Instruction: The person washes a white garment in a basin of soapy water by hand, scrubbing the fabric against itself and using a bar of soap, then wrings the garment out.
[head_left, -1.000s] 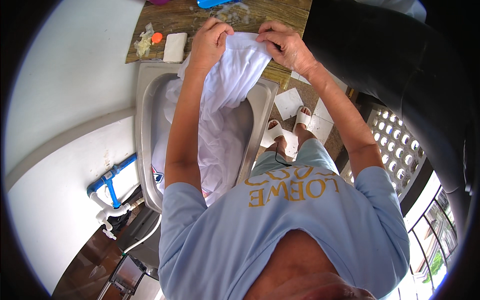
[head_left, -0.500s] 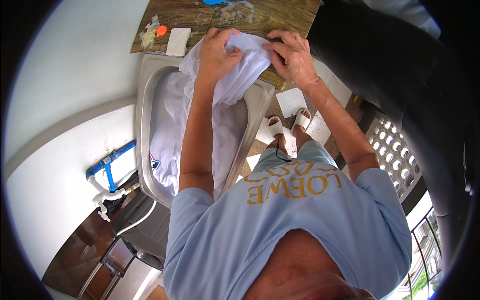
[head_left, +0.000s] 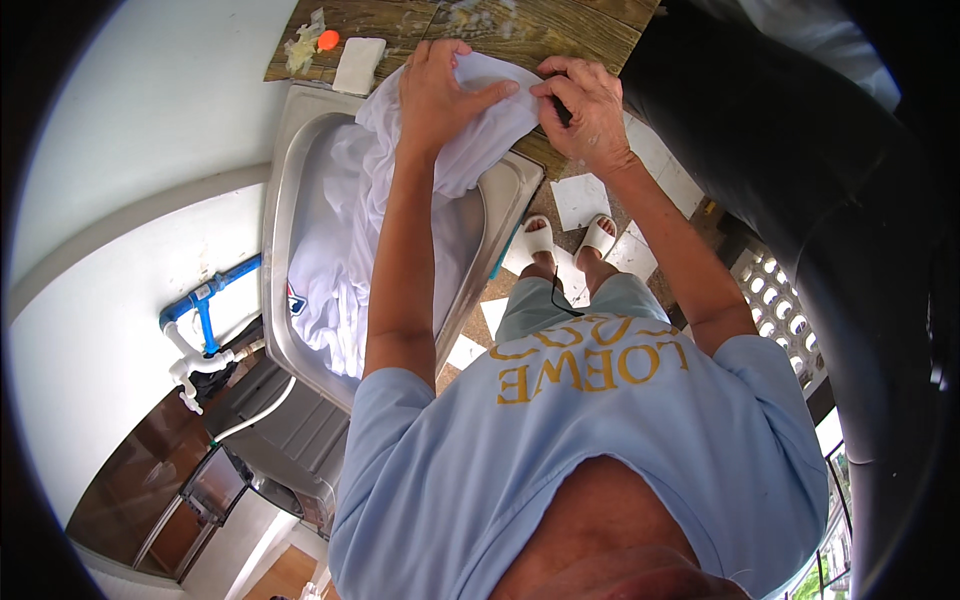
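Nearest to me, filling the bottom centre, is the light blue shirt (head_left: 620,480). At upper centre I have the left hand (head_left: 432,105) on the white cloth (head_left: 488,135), thumb and fingers spread apart. The right hand (head_left: 590,112) is bent, its fingertips at the cloth's right edge; I can't tell whether they pinch it. The cloth hangs from the wood-look counter (head_left: 590,25) at the top into the metal sink (head_left: 518,180), left of centre. Beyond, I see white sandals (head_left: 538,236) on the floor.
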